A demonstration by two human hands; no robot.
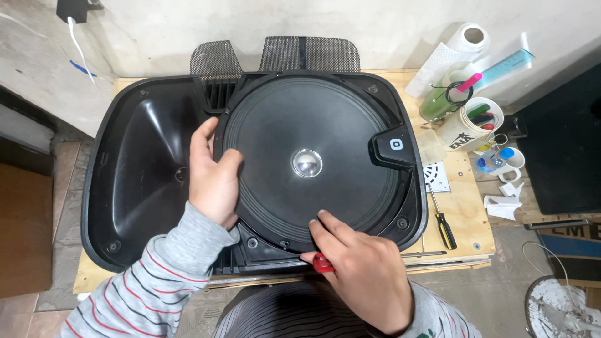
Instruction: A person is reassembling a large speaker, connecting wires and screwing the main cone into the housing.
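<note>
A large black speaker cabinet (125,181) lies flat on a wooden table (466,219). A big round black speaker cone (300,119) with a shiny silver dust cap (307,163) sits in its right half. My left hand (213,175) grips the cone's left rim, thumb on top. My right hand (354,269) rests on the cone's near rim and holds a small red-handled tool (322,263), mostly hidden under the fingers. The cabinet's left half is a hollow horn shape.
Two black mesh grilles (307,53) lean at the table's back. On the right stand a paper towel roll (454,53), a green bottle (438,100), a cup of pens (469,122) and a mug (501,163). A yellow-and-black screwdriver (441,222) lies beside the cabinet.
</note>
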